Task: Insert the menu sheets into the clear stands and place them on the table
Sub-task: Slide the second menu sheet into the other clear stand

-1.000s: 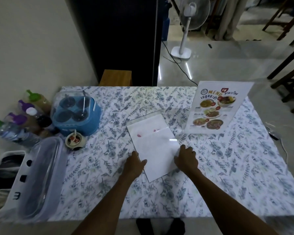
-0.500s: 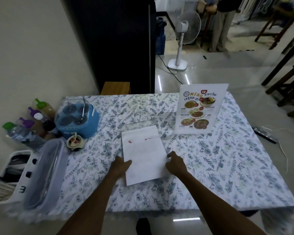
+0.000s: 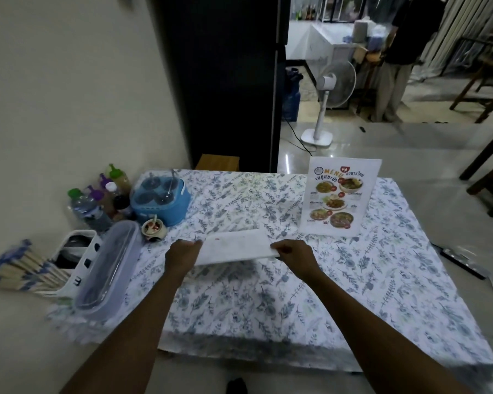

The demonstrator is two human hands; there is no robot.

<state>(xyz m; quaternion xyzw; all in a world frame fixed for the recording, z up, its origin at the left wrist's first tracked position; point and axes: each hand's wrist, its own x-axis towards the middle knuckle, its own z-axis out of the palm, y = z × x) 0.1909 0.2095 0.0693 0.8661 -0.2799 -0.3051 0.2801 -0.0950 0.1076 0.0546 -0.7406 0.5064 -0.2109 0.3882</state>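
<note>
We grip the menu sheet (image 3: 234, 248) by its sides, left hand (image 3: 182, 255) and right hand (image 3: 295, 253) fingers clamped on it. A filled menu stand (image 3: 339, 197) stands upright beyond.

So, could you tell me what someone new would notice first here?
Probably the colourful menu stand, upright at the table's far right. Next, the two hands, left hand and right hand, holding a white sheet by its side edges above the floral cloth at the centre. Then the blue caddy and bottles on the left.
</note>
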